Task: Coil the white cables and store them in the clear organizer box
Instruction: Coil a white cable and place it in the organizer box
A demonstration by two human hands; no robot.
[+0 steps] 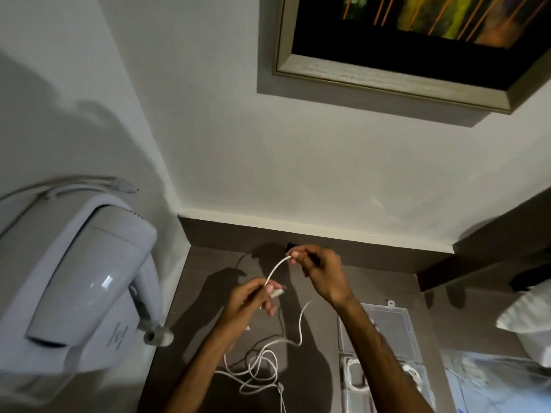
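Observation:
Both hands hold one white cable (275,268) above the brown counter. My left hand (253,299) pinches it near its white plug end. Higher and further back, my right hand (320,271) pinches the same cable, which arcs between them. The cable's slack (301,326) drops down to a loose tangle of white cables (256,368) on the counter. The clear organizer box (396,323) lies open at the right, under my right forearm, with coiled white cables (353,372) in its near compartments.
A white wall-mounted hair dryer (89,278) fills the left side. A thin dark cord (262,341) runs across the counter (202,281) among the white cables. A framed picture (417,40) hangs on the wall above. A white cloth (527,317) lies at the right edge.

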